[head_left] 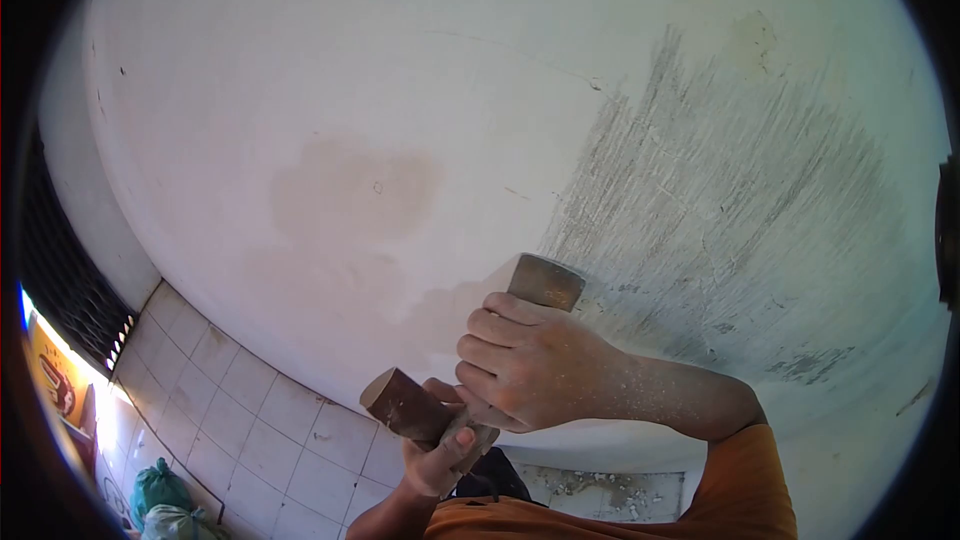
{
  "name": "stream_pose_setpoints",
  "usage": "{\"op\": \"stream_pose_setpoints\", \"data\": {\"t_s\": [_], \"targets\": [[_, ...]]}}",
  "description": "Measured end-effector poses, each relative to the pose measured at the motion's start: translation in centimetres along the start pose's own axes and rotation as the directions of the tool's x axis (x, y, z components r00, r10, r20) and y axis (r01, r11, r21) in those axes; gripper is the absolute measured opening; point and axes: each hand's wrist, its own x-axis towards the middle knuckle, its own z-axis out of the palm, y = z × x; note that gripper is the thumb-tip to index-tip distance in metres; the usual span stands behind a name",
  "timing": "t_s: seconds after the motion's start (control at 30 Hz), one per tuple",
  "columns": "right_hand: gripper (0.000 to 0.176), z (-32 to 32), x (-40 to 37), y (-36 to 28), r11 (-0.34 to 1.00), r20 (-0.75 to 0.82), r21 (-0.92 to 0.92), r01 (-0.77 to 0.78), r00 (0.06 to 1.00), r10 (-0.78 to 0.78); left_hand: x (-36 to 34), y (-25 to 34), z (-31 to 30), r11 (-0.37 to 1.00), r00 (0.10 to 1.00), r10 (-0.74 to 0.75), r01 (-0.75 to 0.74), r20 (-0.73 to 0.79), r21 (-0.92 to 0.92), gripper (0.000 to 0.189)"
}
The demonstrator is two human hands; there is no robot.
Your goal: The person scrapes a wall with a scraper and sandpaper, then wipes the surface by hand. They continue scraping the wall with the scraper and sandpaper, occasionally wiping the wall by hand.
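Note:
My right hand (530, 365) is closed around a folded brown piece that looks like sandpaper (546, 282). Its edge meets the white wall (480, 120) at the lower end of a scraped grey patch (740, 190). Pale dust coats the hand and forearm. Just below and to the left, my left hand (440, 460) grips another curled brown piece, also like sandpaper (405, 406), with its thumb over a greyish part. The two hands meet, and the right one hides where the pieces go between them.
White floor tiles (270, 410) run along the wall's foot at the lower left. Tied bags (160, 490) sit there near a dark folding grille (70, 260). Debris lies on a pale surface (610, 493) by my body. Two faint brownish stains mark the wall.

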Motion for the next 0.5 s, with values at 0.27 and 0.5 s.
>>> {"op": "stream_pose_setpoints", "data": {"t_s": [0.27,0.5], "targets": [[0.025,-2.4,0.4,1.1,0.978,-0.115,-0.189,-0.087,0.991,0.066,2.5,0.9,2.3,0.991,0.998,-0.030,0.037,0.058,-0.125,0.030],[0.027,-3.8,1.0,1.4,0.974,-0.102,-0.187,-0.128,0.989,0.110,2.8,1.9,3.3,0.960,0.988,-0.079,0.112,0.136,-0.256,0.027]]}}
